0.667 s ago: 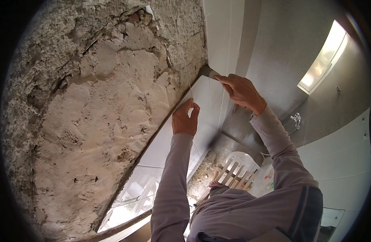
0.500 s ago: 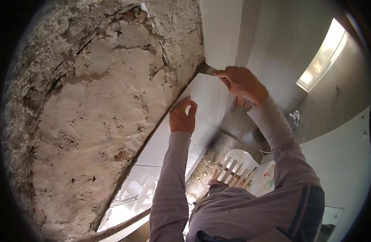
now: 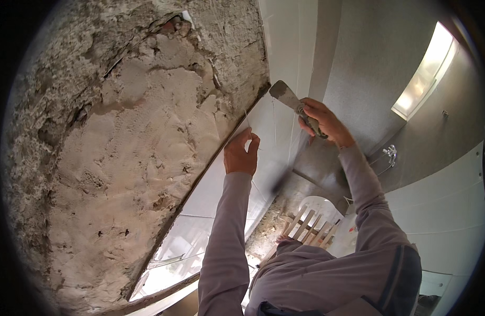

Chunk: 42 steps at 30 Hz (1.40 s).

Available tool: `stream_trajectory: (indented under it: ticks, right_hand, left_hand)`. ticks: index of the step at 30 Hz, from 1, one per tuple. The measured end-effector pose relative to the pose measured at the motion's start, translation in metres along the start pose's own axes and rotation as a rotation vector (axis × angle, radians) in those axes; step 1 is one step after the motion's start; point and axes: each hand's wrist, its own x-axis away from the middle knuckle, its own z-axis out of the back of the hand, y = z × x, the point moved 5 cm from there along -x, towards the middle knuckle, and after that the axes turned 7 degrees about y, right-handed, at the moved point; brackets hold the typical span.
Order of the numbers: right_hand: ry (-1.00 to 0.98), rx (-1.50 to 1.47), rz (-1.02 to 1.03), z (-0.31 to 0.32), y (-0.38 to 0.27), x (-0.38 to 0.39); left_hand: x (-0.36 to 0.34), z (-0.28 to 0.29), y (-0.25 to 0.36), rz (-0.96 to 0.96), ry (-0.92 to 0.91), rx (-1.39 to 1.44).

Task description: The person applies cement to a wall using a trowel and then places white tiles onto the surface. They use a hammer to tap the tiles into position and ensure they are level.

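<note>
My left hand (image 3: 241, 157) is closed in a pinch at the edge of the white tiles (image 3: 282, 126). Between its thumb and finger runs a thin pale string (image 3: 246, 116), very fine and only partly visible. My right hand (image 3: 324, 121) is wrapped round the handle of a putty knife (image 3: 285, 95). Its flat grey blade points up and to the left, near the corner where the tiles meet the bare wall. Whether the blade touches the tiles cannot be made out.
Rough plastered wall (image 3: 121, 152) fills the left side. A bright window (image 3: 426, 71) and a tap fitting (image 3: 390, 155) are on the right. Below stands a slatted wooden piece (image 3: 309, 227) by a round white surface (image 3: 322, 204).
My right hand has drawn back to the right and slightly down from the corner, so the putty knife's blade now shows in full. My left hand keeps its pinch almost in place.
</note>
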Motion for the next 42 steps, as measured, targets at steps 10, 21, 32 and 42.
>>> stream_trajectory:
  ticks: [10, 21, 32, 42]
  right_hand:
    - [0.11, 0.107, 0.034, -0.012, 0.06, -0.037]
    - [0.181, 0.803, -0.026, -0.033, -0.06, 0.01]
    - [0.122, 0.91, -0.106, -0.023, -0.049, -0.031]
    - [-0.052, 0.971, -0.119, -0.009, -0.079, -0.032]
  left_hand:
    - [-0.004, -0.007, 0.002, 0.053, -0.107, 0.016]
    - [-0.001, 0.0, 0.0, 0.08, -0.063, -0.027]
    - [0.001, 0.002, 0.004, 0.088, -0.061, -0.067]
    - [-0.001, 0.002, 0.006, 0.067, -0.049, -0.084]
